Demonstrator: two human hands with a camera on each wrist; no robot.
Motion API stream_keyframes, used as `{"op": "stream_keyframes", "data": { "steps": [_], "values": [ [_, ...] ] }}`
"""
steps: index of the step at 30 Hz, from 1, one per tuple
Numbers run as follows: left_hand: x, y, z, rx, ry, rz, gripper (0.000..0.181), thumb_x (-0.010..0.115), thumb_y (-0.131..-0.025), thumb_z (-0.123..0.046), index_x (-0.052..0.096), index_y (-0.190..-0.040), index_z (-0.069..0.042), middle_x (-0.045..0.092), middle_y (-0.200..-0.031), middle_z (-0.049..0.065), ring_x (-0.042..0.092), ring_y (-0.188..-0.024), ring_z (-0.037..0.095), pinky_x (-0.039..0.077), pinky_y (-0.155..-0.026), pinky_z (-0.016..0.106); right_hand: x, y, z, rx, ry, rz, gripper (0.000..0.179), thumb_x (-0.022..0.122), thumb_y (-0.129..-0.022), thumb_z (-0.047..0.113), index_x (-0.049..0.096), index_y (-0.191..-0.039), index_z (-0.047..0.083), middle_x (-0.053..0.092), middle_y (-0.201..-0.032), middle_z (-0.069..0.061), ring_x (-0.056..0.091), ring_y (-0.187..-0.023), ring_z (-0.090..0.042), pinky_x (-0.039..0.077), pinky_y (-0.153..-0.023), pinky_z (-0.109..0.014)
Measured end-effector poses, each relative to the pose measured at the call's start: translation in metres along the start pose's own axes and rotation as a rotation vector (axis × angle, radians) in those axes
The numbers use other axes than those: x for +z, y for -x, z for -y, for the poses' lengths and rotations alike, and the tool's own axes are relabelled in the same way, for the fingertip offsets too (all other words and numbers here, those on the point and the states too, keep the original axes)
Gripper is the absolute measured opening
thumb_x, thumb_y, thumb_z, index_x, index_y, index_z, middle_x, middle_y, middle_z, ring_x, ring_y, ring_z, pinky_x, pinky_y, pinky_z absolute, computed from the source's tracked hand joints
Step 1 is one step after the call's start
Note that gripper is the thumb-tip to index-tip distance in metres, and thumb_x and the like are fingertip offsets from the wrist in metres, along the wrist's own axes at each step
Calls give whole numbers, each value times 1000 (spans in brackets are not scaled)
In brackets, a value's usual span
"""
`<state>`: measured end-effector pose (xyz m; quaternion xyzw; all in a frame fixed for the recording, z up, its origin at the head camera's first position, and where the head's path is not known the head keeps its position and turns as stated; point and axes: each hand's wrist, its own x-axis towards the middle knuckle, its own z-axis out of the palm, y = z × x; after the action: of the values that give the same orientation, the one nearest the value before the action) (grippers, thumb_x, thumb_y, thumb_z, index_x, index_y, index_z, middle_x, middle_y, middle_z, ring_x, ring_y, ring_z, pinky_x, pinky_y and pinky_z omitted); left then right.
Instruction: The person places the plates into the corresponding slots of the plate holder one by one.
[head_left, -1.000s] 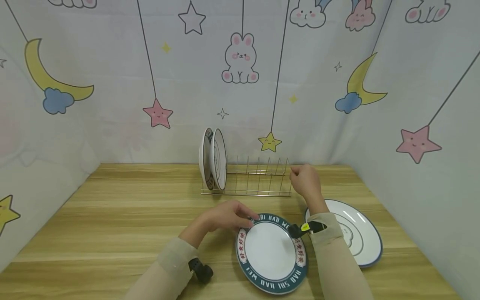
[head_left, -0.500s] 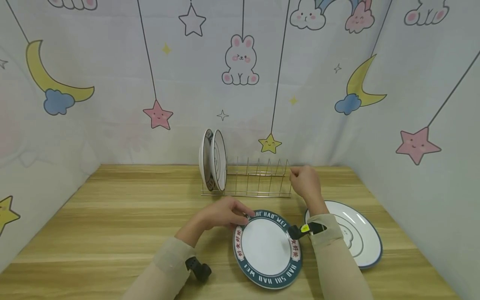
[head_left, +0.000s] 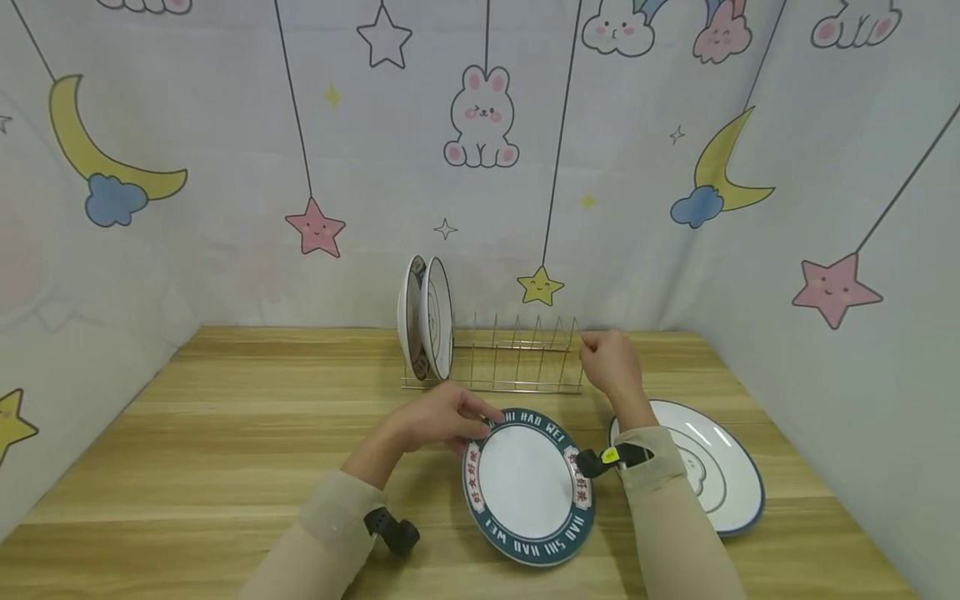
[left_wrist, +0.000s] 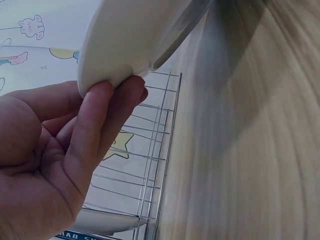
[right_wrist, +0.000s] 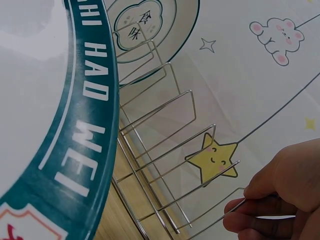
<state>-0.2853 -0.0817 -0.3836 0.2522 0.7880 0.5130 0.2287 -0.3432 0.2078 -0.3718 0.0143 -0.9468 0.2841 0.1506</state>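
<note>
My left hand [head_left: 442, 415] pinches the upper left rim of a round plate [head_left: 527, 483] with a dark green lettered border. In the left wrist view the plate's pale underside [left_wrist: 125, 40] shows, with the thumb on one face and fingers on the other, raised off the wooden table. My right hand [head_left: 613, 363] grips the right end of a wire dish rack [head_left: 517, 387]; the right wrist view shows the fingers [right_wrist: 265, 212] curled round its end wire. Two plates stand upright in the rack's left slots, the nearer one white with a thin dark rim [head_left: 438, 321].
A white plate [head_left: 738, 492] with a blue rim lies on the table at the right, partly behind the right forearm. The wooden table [head_left: 225, 450] ends at a white patterned cloth [head_left: 247, 275] right behind the rack.
The green-bordered plate has moved a little up and to the left with my left hand and is tilted more. My right hand has stayed on the rack's end.
</note>
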Motion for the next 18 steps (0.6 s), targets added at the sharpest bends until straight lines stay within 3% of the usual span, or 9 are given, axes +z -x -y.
{"op": "stream_keyframes", "data": {
  "steps": [18],
  "values": [
    [-10, 8, -11, 4, 17, -113, 25, 67, -92, -4, 73, -117, -6, 72, -103, 8, 68, -72, 20, 61, -63, 34, -1, 1, 3, 11, -4, 6, 31, 55, -97, 11, 68, -124, 4, 70, -112, -16, 57, -71, -23, 43, -56, -30]
  ]
}}
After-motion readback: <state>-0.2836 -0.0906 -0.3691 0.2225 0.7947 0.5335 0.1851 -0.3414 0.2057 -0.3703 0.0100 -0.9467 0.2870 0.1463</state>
